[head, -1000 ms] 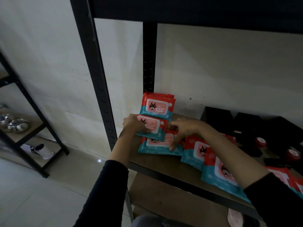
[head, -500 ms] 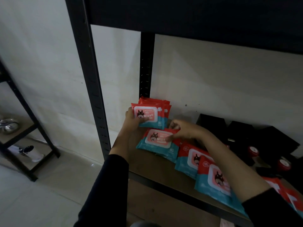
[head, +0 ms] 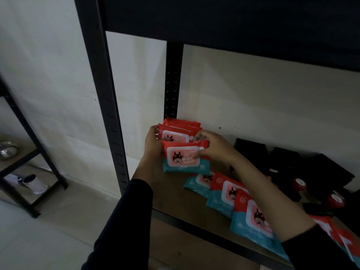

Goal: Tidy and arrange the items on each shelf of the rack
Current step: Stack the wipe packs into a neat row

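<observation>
Grip: both hands, left [head: 153, 142] and right [head: 211, 146], pinch red-and-teal soft plastic wipes pack [head: 185, 158] | light, squashy, slick; hold side edges.

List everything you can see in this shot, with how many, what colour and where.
held wipes pack: one, red and teal, upright at shelf's left end
standing wipes packs: at least two, red, behind it by the rear post
lying wipes packs: at least four, red and teal, overlapping along shelf front
black boxes: several, back right
red round caps: two, right
shelf: one, brown board
side rack: one, black, far left
left hand: holds packs' left edge
right hand: pinches held pack
</observation>
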`<state>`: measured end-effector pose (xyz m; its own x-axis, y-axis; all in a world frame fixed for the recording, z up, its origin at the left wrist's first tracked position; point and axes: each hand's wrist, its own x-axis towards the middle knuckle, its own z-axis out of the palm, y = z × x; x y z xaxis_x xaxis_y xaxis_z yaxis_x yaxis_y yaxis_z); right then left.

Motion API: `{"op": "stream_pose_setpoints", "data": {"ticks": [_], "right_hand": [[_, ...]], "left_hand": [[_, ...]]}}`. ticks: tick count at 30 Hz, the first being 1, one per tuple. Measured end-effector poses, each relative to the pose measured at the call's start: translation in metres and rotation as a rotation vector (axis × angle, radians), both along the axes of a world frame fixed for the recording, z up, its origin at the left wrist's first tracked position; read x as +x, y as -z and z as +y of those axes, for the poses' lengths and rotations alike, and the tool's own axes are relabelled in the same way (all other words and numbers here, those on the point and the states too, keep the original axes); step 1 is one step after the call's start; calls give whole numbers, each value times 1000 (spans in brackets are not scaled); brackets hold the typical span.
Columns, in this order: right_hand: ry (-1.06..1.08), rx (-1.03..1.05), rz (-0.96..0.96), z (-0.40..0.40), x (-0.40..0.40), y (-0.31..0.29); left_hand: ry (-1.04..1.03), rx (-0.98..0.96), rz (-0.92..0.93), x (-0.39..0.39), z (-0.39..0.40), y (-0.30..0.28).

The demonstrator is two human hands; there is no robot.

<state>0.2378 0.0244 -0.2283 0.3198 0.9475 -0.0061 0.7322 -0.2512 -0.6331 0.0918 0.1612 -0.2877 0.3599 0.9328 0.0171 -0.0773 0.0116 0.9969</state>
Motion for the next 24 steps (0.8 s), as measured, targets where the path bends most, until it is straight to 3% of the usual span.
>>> {"op": "stream_pose_setpoints", "data": {"ticks": [7, 11, 16, 24], "right_hand": [[93, 296, -19, 23, -13, 24], [90, 369, 40, 29, -14, 47], [179, 395, -1, 45, -15, 54], [264, 482, -88, 24, -1, 43]], "left_hand": [[-101, -163, -119, -7, 9, -3], [32, -54, -30, -11, -1, 14], [186, 56, -69, -7, -6, 18], [105, 95, 42, -4, 2, 31]]}}
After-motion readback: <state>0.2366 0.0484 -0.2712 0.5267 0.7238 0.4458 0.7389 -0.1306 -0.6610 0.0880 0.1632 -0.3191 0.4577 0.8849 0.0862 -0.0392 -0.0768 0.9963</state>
